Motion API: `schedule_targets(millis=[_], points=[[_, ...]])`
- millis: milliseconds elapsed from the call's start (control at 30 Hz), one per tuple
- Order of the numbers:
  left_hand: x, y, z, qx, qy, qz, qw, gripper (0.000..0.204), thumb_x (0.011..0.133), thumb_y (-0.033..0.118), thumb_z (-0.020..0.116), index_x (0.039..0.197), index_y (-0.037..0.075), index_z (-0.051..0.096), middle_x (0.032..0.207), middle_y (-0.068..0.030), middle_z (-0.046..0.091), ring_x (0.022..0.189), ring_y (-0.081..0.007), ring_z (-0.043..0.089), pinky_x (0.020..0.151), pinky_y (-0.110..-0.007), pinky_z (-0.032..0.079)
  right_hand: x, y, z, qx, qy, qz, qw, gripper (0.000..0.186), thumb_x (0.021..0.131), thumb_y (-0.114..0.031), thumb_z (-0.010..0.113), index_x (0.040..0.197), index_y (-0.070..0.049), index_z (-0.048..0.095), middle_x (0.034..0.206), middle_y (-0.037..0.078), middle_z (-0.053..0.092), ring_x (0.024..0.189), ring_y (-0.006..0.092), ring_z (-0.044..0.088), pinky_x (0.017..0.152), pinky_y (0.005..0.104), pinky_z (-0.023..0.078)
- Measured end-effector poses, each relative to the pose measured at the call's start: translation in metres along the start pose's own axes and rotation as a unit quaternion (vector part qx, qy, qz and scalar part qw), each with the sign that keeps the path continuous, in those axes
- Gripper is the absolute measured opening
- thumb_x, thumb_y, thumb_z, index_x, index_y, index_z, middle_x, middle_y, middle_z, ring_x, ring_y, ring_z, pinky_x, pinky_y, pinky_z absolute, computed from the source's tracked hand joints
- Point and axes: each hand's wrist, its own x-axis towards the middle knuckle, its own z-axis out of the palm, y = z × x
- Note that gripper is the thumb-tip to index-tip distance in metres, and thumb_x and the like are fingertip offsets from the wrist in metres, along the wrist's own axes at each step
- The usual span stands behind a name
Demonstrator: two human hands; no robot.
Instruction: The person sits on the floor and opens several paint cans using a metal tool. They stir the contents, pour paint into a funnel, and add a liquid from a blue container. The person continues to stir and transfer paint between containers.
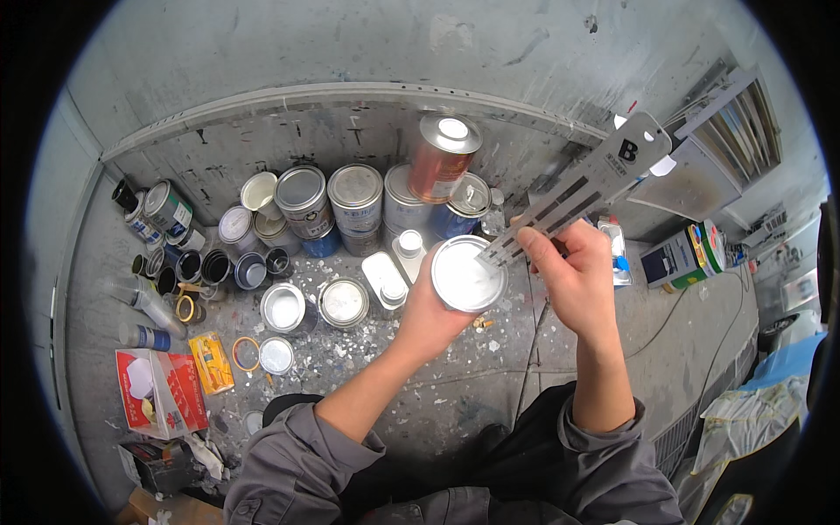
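Observation:
In my left hand (429,317) is a round can of white paint (469,273), its open top facing up, fingers wrapped round its side. My right hand (575,278) pinches a long flat paint mixing ruler (573,197), grey with dark printed markings and cutouts. The ruler slants up to the right, and its lower end lies over the can's right rim. Whether that end touches the paint, I cannot tell. Just left of the can stand a white bottle (409,249) with a round cap and a second pale container (383,278).
Large paint tins (357,186) line the wall, with a red tin (446,157) stacked on top. Dark cups (216,267) crowd the left, above a red box (159,392). Two pale-topped cans (344,303) (284,308) stand nearer. A cable (669,315) crosses the floor at right.

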Motion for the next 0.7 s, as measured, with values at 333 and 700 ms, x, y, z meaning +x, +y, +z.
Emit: schedule_targets(millis=[333,700], points=[[0.0,-0.005,0.0,0.013,0.012,0.005,1.0,0.085,0.08,0.02,0.093,0.147,0.002,0.044,0.139,-0.0136,0.063,0.13,-0.0242,0.063,0.109,-0.039,0.05,-0.005,-0.018,-0.002,0.08,-0.013,-0.008,0.997,0.013,0.095,-0.003,0.074,0.104,0.007,0.075,0.088,0.008,0.074,0.077,0.012,0.067,0.068,0.0293,0.053],[-0.001,-0.007,-0.001,0.009,0.013,0.035,0.999,0.085,0.08,0.018,0.093,0.148,0.002,0.045,0.139,-0.0134,0.063,0.13,-0.0242,0.062,0.11,-0.038,0.05,0.003,0.002,0.0,0.016,0.012,-0.017,1.0,0.018,0.1,-0.01,0.073,0.112,0.002,0.078,0.082,0.0,0.069,0.068,0.0066,0.058,0.06,0.0243,0.045]])
